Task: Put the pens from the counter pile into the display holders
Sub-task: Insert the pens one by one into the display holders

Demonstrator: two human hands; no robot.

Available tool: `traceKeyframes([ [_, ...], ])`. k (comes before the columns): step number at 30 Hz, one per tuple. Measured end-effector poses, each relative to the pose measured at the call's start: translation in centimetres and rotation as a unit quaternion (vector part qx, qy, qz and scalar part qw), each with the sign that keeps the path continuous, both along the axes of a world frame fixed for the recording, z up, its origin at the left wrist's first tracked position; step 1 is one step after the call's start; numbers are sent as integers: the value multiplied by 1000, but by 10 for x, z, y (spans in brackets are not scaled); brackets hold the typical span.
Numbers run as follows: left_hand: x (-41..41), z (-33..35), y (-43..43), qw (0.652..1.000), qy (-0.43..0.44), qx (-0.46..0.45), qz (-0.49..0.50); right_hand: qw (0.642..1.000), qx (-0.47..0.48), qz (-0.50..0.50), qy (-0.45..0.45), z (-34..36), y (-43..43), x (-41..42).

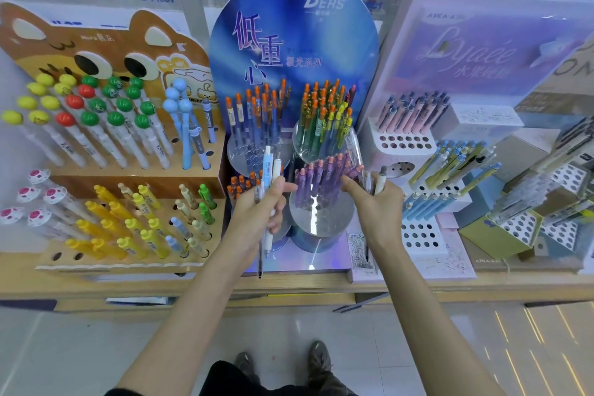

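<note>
Pale-blue and white plastic pens (268, 165) are clamped in your left hand (257, 214); right hand (381, 210) fingers (349, 184) grip clear plastic pens (355, 148), barrels hidden.

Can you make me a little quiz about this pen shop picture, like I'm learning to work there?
1. True or false: the left hand holds nothing.
2. Pick one: the pens standing in the round holder between the two hands are mostly A green, B purple, C black.
3. Fill in the gap: the right hand grips a few ____.

Key:
1. False: its fingers grip a bunch of pale pens.
2. B: they are purple pens.
3. pens.
</note>
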State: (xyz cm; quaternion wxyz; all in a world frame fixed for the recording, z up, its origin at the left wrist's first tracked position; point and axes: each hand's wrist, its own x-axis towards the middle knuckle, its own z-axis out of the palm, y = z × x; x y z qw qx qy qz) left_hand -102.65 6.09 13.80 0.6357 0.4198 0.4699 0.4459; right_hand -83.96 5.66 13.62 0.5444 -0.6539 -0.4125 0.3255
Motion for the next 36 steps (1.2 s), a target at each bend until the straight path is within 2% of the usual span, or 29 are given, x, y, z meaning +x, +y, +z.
traceKeyframes([
  [10, -7, 4, 4, 999, -18, -17, -23, 997, 14, 6, -81, -4, 15, -17],
  [14, -10, 5, 8, 995, -78, -56, -39, 992, 25, -22, -119, -4, 18, -25],
  [20, -13, 6, 10, 987, -116, -88, -73, 995, 4, -56, -78, -8, 15, -23],
  [36, -13, 5, 12, 990, -112, -57, -70, 994, -24, -17, -104, -9, 15, -19],
])
